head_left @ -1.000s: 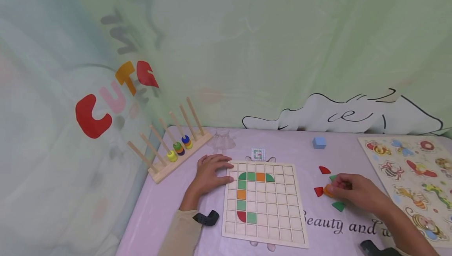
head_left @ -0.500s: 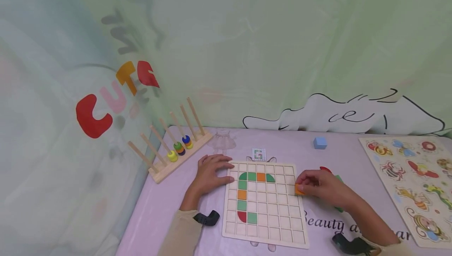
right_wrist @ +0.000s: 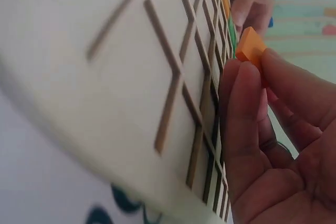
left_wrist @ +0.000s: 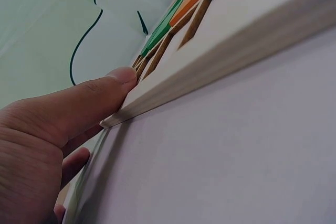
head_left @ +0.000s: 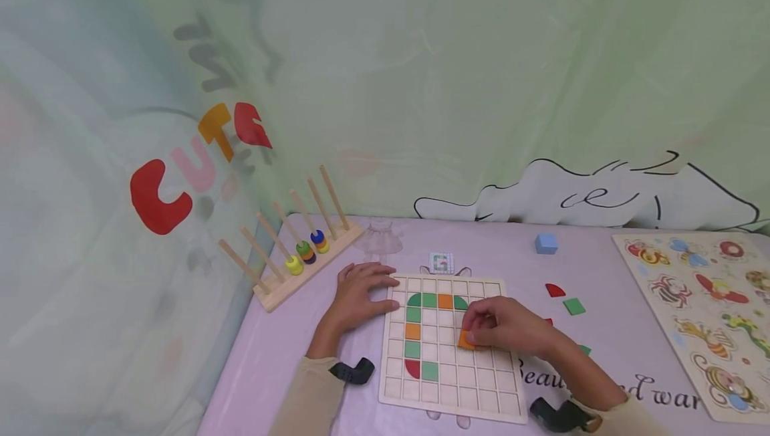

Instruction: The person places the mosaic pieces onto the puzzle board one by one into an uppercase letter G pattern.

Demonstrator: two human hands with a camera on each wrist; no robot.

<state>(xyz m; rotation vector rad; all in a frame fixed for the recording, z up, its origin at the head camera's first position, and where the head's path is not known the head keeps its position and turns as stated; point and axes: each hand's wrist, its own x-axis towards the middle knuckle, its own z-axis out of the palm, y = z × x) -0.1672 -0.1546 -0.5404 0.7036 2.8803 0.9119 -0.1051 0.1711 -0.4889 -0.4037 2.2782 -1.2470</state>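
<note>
A wooden grid board [head_left: 451, 382] lies on the table with several green, orange and red tiles set in its cells. My right hand [head_left: 508, 328] is over the board's right half, pinching an orange square tile [head_left: 466, 340] between thumb and fingertips. In the right wrist view that orange tile [right_wrist: 251, 47] sticks out past the fingers, close to the grid. At the board's upper left edge my left hand [head_left: 359, 294] rests, fingers spread. The left wrist view has its thumb [left_wrist: 118, 77] touching the rim.
Loose tiles lie right of the board, including a red quarter-round [head_left: 555, 290] and a green square [head_left: 574, 306]. A small pattern card [head_left: 441, 263] sits behind the board. Also around are a peg rack [head_left: 313, 264] with rings, a blue cube [head_left: 546, 244] and an insect puzzle [head_left: 692, 315].
My right hand has picked the orange tile up from among the loose pieces and carried it left over the board. My left hand has stayed in place.
</note>
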